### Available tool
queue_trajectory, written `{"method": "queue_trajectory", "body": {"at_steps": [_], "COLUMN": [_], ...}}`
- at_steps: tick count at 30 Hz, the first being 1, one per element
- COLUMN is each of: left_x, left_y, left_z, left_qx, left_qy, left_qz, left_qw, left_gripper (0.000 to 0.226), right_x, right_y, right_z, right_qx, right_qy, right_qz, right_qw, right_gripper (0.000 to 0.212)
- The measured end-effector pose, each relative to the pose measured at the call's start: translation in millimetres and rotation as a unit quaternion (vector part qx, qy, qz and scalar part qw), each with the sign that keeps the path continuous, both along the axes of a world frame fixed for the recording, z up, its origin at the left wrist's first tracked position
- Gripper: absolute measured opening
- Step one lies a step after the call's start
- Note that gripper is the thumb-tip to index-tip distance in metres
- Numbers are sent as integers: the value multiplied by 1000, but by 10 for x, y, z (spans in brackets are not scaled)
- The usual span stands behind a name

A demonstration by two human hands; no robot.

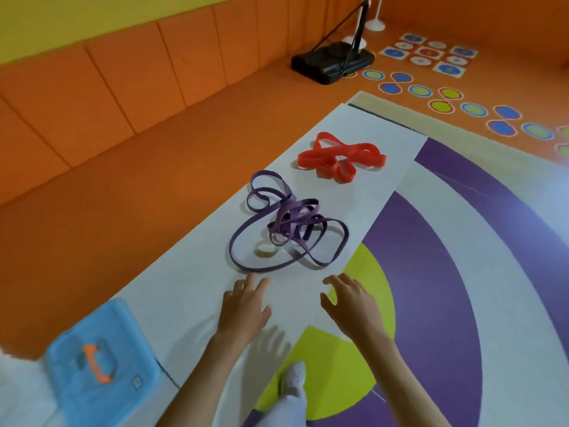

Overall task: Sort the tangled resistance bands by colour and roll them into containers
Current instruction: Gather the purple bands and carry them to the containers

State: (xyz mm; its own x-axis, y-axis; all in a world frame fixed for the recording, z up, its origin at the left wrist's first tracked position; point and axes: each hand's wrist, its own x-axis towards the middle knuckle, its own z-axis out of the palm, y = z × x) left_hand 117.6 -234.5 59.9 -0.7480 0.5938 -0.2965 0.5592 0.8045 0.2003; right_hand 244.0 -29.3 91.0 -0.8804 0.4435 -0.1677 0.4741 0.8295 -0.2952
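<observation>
Past white shoe, left hand and right hand spread, grasping nothing, seemingly poised to untangle purple band tangle just beyond; red band farther off, apart by colour; blue lidded box near left.

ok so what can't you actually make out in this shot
Head view only.
purple bands: overlapping strands hide how many there are.
red bands: same, folds overlap.
small white thing inside the purple loop: too small and blurred to identify.
blue container: blurred, its top hides any contents.
</observation>
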Motion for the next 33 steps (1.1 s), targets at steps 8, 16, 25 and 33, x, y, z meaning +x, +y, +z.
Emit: {"method": "queue_trajectory", "body": {"at_steps": [8, 16, 25, 33], "left_x": [-1008, -1629, -1797, -1724], "left_y": [577, 939, 1571, 2347], "left_z": [-785, -1315, -1290, -1070], "left_qx": [116, 134, 363, 302], "left_qy": [-89, -232, -249, -216], "left_qz": [373, 577, 600, 524], "left_qw": [916, 771, 668, 767], "left_gripper": [106, 133, 81, 109], "right_x": [-1327, -2496, -3409, -3905], "right_y": [909, 1582, 2052, 2246], "right_z": [-489, -771, -1197, -1340], "right_qx": [-30, -44, -17, -21], "right_qy": [-65, -132, -211, -200], "right_qz": [73, 160, 319, 482], "right_qw": [995, 977, 924, 853], "right_gripper": [49, 90, 109, 92]}}
